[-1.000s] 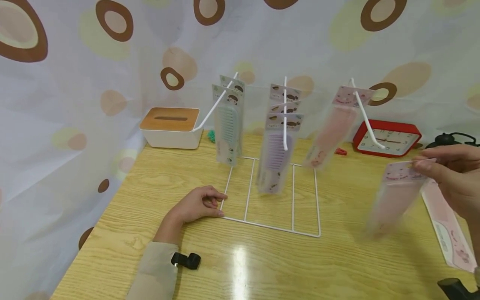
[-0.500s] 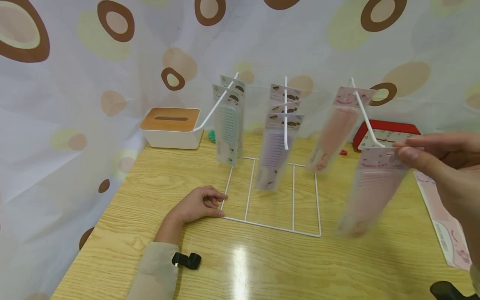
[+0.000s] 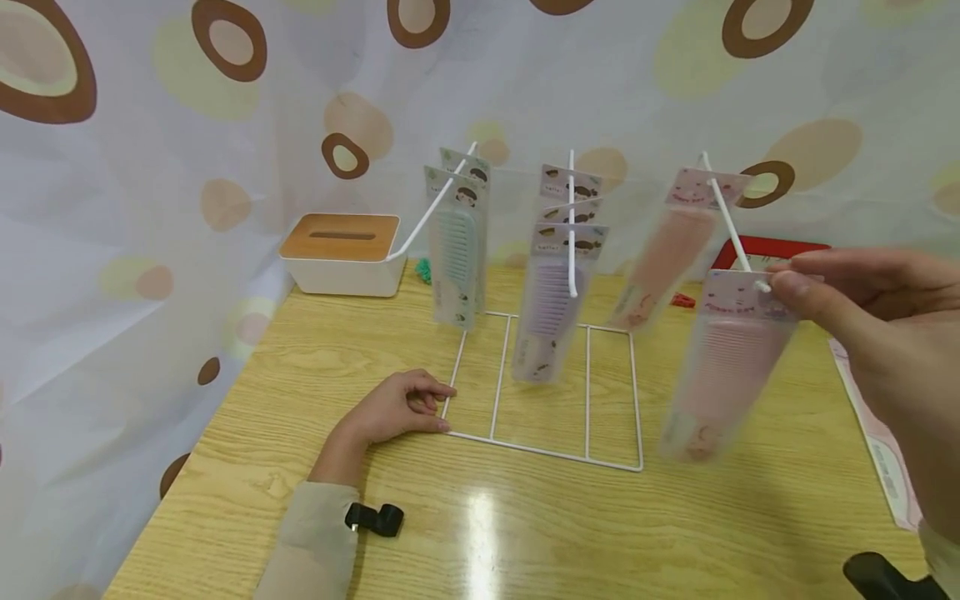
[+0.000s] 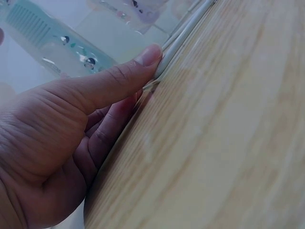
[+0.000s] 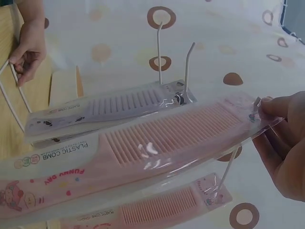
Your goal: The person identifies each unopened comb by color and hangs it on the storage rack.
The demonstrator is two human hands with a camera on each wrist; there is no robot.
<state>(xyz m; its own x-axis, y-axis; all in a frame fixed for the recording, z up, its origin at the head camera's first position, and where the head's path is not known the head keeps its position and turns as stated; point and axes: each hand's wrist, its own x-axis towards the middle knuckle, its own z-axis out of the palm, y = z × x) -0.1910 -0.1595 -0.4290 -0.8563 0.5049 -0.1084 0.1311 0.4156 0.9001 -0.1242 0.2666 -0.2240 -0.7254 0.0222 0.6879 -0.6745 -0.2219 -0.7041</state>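
Observation:
A white wire rack (image 3: pixel 587 392) stands on the wooden table with three slanted hooks. Green packaged combs (image 3: pixel 453 250) hang on the left hook, purple ones (image 3: pixel 555 292) on the middle, one pink comb (image 3: pixel 663 258) on the right. My right hand (image 3: pixel 780 287) pinches the header of another pink packaged comb (image 3: pixel 727 367) right at the right hook's tip (image 3: pixel 761 286). In the right wrist view my fingers (image 5: pixel 279 138) pinch that comb (image 5: pixel 157 143) at its top. My left hand (image 3: pixel 438 408) grips the rack's front left corner, its thumb (image 4: pixel 119 78) against the wire (image 4: pixel 183 38).
A white tissue box (image 3: pixel 341 254) with a wooden lid sits at the back left, and a red clock (image 3: pixel 772 248) behind the right hook. Another pink comb package (image 3: pixel 881 458) lies flat at the right edge. A spotted curtain (image 3: pixel 225 125) closes off the back and left.
My right hand has carried the pink comb up and leftward, from low on the right to the tip of the right hook. The left hand has stayed on the rack's corner.

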